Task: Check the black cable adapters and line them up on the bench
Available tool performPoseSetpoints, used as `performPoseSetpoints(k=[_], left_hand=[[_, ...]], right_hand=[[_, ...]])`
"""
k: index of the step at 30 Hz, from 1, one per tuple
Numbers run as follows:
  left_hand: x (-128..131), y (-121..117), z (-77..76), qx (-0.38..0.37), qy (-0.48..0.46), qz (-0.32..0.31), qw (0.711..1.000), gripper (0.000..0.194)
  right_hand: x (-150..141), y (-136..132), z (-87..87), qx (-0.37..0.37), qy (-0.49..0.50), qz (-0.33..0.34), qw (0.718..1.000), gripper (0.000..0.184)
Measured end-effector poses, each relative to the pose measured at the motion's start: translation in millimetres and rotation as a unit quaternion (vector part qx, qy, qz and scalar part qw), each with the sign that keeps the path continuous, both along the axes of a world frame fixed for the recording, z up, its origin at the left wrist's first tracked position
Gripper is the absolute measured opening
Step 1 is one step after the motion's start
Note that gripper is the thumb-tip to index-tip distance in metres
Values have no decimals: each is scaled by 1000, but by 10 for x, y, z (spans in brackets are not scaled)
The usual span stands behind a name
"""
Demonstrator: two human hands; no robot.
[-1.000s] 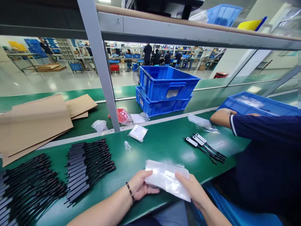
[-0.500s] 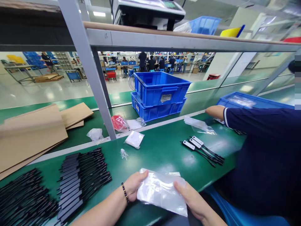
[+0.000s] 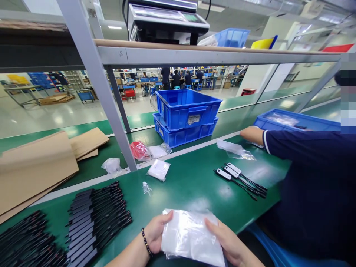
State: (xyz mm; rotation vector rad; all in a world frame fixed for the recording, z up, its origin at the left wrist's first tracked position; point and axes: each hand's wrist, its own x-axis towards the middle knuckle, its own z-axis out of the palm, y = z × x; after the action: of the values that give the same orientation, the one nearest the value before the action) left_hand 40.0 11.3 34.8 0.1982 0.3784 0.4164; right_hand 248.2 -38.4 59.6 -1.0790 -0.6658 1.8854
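A stack of clear plastic bags is held between my two hands over the near edge of the green table. My left hand, with a dark bead bracelet at the wrist, grips its left side, thumb on top. On the right side my right hand pinches the stack, its thumb also on top; the fingers beneath are hidden. To the left lie rows of black cabled devices. Beyond my hands are a small clear bag and a white packet.
Three white-topped cabled devices lie to the right, near flat clear bags. A co-worker's arm reaches over the table at the right. Stacked blue bins stand behind; cardboard sheets lie left. A metal post supports the shelf.
The bag stack sits squarer between my hands, and the white strip at its far edge no longer shows. My view has tilted up slightly. The co-worker's arm stays at the right.
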Motion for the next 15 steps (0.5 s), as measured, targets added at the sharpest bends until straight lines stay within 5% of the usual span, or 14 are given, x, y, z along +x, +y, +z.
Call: performPoseSetpoints(k=[7, 15], left_hand=[[-58, 38, 98, -2, -34, 10, 999, 50], [-40, -30, 208, 144, 76, 55, 985, 41]], right_hand=[[22, 22, 50, -5, -40, -7, 999, 39], [94, 72, 59, -48, -48, -18, 998, 41]])
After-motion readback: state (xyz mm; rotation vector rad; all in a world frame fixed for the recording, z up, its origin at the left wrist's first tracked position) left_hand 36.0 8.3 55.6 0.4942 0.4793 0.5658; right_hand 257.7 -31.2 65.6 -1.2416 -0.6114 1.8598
